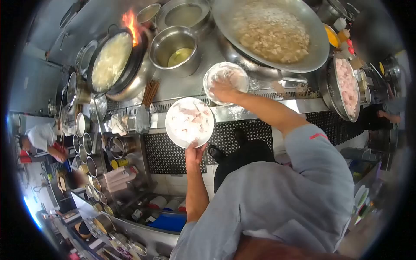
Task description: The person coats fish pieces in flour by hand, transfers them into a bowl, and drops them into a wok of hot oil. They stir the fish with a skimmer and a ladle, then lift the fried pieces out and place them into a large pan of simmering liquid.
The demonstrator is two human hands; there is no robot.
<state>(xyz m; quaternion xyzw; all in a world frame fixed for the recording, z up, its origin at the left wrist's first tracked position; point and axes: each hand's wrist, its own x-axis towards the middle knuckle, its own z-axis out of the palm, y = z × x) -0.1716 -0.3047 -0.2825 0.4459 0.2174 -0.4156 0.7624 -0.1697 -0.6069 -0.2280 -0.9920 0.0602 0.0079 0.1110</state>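
My left hand grips the near rim of a round white plate, which bears pale, flour-dusted pieces. The plate is held in front of the counter's edge. Up and to the right, my right hand reaches into a white bowl of white powder on the steel counter. The fingers of that hand are down in the powder, so what they hold, if anything, is hidden.
A large wok of bubbling liquid stands at the back. Flames rise beside a black wok. A steel pot sits between. At right is a tray of pale meat. Co-workers are at far left and far right.
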